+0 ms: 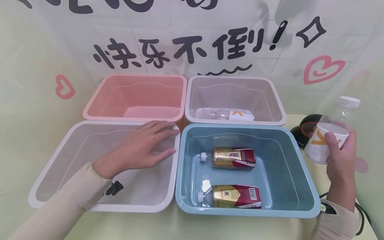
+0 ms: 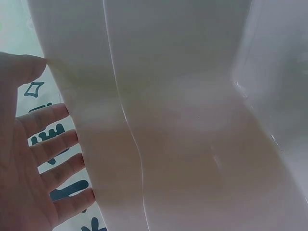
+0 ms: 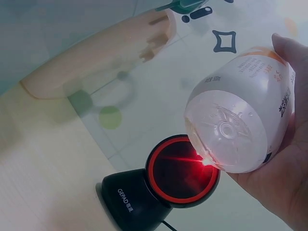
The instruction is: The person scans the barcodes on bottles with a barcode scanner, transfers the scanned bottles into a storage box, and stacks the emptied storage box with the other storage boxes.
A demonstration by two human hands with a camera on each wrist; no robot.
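Note:
My right hand (image 1: 342, 153) grips a clear plastic bottle (image 1: 325, 143) with a white cap and a white label bearing an orange mark. The bottle tilts, base toward a black barcode scanner (image 3: 183, 171) with a red ring. In the right wrist view the scanner's red light shines on the bottle's lower edge. My left hand (image 1: 138, 146) stretches over the light grey bin (image 1: 105, 208), empty-handed with its fingers spread. Those fingertips come right at the bin's rim in the left wrist view.
A blue bin (image 1: 249, 213) holds two gold-and-red labelled bottles (image 1: 234, 158) lying on their sides. Behind it, a pale mauve bin (image 1: 192, 100) contains another white-labelled bottle (image 1: 240, 115). A pink bin (image 1: 135, 119) stands back left. A printed curtain (image 1: 168, 30) hangs behind.

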